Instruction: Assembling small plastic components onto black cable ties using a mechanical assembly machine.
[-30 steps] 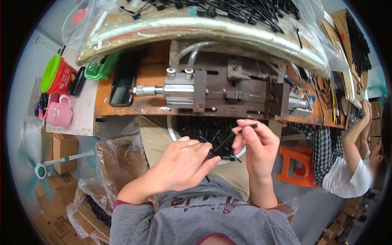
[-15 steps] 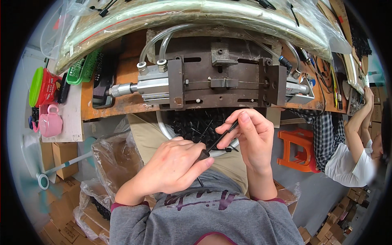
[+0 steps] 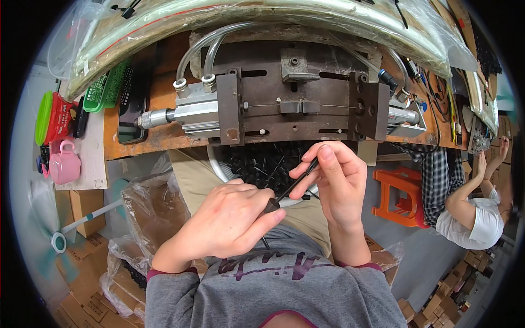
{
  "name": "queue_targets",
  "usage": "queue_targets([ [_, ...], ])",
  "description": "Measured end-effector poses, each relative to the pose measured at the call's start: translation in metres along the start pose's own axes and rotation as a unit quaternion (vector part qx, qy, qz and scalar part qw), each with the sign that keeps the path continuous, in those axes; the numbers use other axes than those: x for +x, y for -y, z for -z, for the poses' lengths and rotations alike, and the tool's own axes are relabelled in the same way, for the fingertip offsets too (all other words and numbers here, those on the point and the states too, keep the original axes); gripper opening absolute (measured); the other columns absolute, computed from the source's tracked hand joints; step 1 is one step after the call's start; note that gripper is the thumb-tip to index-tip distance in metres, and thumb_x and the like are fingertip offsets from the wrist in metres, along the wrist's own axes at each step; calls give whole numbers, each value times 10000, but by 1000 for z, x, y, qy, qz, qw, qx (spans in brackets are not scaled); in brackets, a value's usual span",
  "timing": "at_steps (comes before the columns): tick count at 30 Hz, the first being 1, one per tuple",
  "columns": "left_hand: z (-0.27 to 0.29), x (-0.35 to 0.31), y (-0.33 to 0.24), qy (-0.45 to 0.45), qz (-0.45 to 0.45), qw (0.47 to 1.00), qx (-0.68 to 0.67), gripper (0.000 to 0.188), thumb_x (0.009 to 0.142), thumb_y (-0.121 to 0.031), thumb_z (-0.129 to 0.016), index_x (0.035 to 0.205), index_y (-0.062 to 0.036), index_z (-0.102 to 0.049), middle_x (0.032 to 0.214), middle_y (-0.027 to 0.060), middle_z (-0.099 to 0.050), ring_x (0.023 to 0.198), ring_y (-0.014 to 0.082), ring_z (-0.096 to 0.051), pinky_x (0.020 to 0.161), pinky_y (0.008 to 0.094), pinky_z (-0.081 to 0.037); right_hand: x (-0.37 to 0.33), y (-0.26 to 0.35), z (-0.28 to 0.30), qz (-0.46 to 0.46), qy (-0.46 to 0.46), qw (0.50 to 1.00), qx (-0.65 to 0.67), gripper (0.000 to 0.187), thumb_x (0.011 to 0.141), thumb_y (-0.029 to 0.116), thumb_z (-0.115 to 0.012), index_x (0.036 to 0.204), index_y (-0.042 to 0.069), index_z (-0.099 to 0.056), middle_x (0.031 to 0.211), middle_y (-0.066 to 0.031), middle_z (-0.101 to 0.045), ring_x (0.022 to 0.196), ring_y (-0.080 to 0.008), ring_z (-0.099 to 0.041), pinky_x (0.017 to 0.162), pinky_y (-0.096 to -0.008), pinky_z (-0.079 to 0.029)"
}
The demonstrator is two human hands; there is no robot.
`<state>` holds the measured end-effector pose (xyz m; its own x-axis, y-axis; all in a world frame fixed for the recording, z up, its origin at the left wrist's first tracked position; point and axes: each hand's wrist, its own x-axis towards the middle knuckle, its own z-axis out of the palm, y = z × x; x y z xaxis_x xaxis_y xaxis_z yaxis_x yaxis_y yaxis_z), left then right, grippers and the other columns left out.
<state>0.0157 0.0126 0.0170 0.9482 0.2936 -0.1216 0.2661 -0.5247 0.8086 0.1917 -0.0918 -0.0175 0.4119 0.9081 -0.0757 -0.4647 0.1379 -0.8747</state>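
Note:
A thin black rod-like part [image 3: 288,189] runs slantwise between my two hands, above my lap. My left hand [image 3: 227,220] is closed round its lower end, where a thicker dark cylindrical piece [image 3: 272,205] shows between thumb and fingers. A short length of black rod also sticks out below that palm. With thumb and fingertips my right hand [image 3: 340,180] pinches the upper end. Just beyond the hands, a white-rimmed tub [image 3: 217,164] holds a heap of similar black parts [image 3: 262,164].
A dark metal fixture [image 3: 262,121] with air cylinders [image 3: 198,116] and clear hoses stands on the wooden bench [image 3: 158,143]. Left are a green basket [image 3: 101,90] and a pink cup [image 3: 65,164]. An orange stool [image 3: 398,197] and a co-worker [image 3: 474,221] are at the right.
My hands keep nearly the same grip on the rod. The view has shifted slightly. At the right, the co-worker's arms have lowered and drawn back.

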Motion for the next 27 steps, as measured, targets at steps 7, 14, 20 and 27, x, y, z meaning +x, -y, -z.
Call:
queue_targets([
  [7, 1, 0, 4, 19, -11, 999, -41, 370, 922, -302, -555, 724, 5, -497, 637, 175, -496, 652, 393, -529, 622, 448, -394, -3, 1, -3, 77, 6, 995, -65, 266, 1027, 144, -494, 987, -87, -620, 851, -198, -676, 653, -267, -714, 541, -308, -583],
  [14, 8, 1, 8, 50, -22, 997, -48, 367, 952, -310, -533, 775, 9, -564, 639, 192, -562, 671, 389, -589, 646, 452, -445, -3, -1, -1, 83, 28, 993, -82, 307, 1030, 168, -486, 956, -103, -610, 848, -183, -643, 676, -298, -709, 458, -341, -603],
  [20, 10, 3, 10, 59, -28, 995, -80, 383, 961, -322, -517, 771, 9, -550, 634, 198, -552, 667, 400, -578, 637, 462, -432, -3, 0, -3, 72, 29, 994, -81, 298, 1028, 162, -491, 962, -102, -613, 848, -178, -642, 679, -303, -711, 446, -335, -596],
  [27, 9, 5, 11, 69, -11, 993, -93, 405, 966, -336, -504, 754, 8, -535, 617, 201, -533, 657, 401, -569, 617, 471, -418, -5, -1, -4, 51, 10, 998, -35, 237, 1014, 123, -527, 995, -89, -631, 866, -194, -676, 646, -255, -713, 551, -299, -578],
])
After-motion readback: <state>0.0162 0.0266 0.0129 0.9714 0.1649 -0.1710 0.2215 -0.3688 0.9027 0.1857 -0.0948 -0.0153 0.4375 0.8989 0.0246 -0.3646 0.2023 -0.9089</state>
